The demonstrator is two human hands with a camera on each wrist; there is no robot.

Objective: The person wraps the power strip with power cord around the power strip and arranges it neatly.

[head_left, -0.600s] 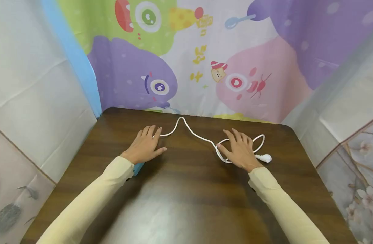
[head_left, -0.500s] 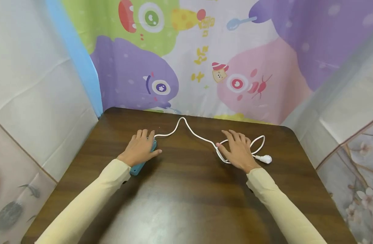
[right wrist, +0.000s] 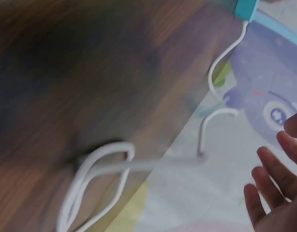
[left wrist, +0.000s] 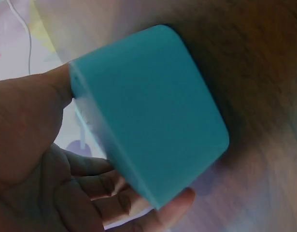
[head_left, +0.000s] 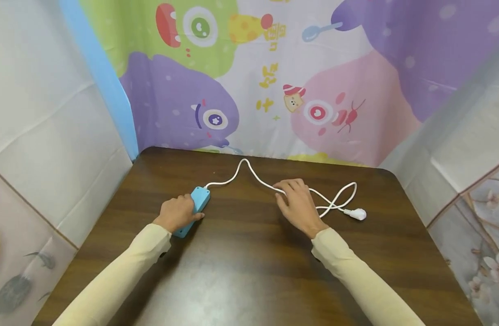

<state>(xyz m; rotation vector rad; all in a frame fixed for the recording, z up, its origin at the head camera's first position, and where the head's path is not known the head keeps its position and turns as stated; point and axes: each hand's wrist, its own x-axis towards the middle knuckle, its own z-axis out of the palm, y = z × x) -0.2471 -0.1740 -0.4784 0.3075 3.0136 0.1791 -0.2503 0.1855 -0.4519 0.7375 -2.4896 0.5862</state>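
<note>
Left sleeve (head_left: 115,269): cream, reaching in from near left.
Right sleeve (head_left: 359,271): cream, reaching in from near right.
Tabletop (head_left: 237,258): dark brown wood grain, rounded far corners, pale glare patch on near half.
Left hand (head_left: 175,213): grasping blue power strip, thumb to right side, fingers bent over left side; same grasp in left wrist view.
Blue power strip (head_left: 200,198): left half of table, lengthwise from near left to far right, middle covered by left hand. Near end just showing by wrist, far end in plain sight. Cannot tell if touching tabletop.
Plug (head_left: 358,214): white, on right part of table, well apart from strip, to the right of right hand.
Right hand (head_left: 298,206): released, over cord right of table centre; fingers apart and slightly bent in right wrist view. Cannot tell if touching cord.
Cord (head_left: 244,160): white, from far end of strip up to a peak near far edge, then down rightward behind right hand, out again into a crossed loop and on to plug.
Side panels (head_left: 58,113): pale, left and right of table, flower print on right one.
Curtain (head_left: 253,90): beyond far edge, cartoon monsters in green, purple, pink.
</note>
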